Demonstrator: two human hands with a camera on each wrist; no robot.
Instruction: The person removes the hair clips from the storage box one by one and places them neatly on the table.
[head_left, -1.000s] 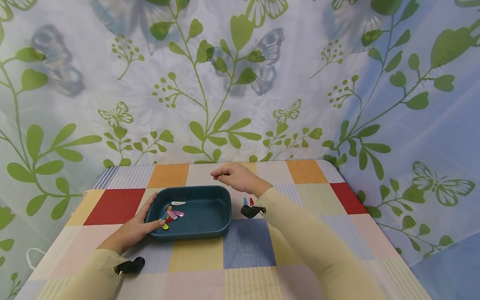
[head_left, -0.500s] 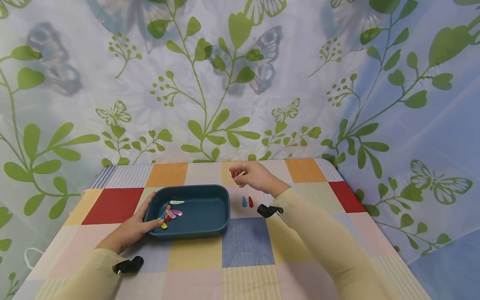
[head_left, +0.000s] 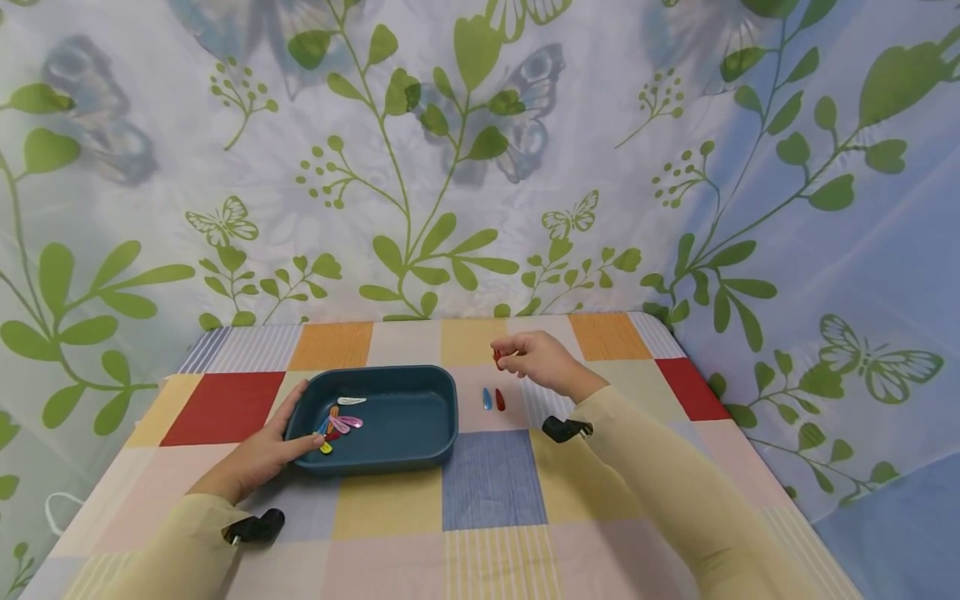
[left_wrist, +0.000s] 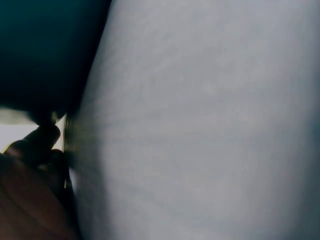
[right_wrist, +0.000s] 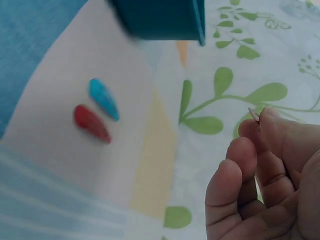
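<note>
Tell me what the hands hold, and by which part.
The right hand pinches a red clip; which end cannot be told. The left hand grips the tray by its left end.

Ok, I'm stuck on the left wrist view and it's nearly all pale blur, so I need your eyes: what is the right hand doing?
Observer: The right hand pinches a red snap hair clip.
Operator: Any loose clips outside the teal tray?
Observer: Yes, a blue clip and a second red clip lie side by side on the patchwork tablecloth, right of it.
Operator: And inside?
Observer: Several snap clips lie in its left half, in mixed colors.
</note>
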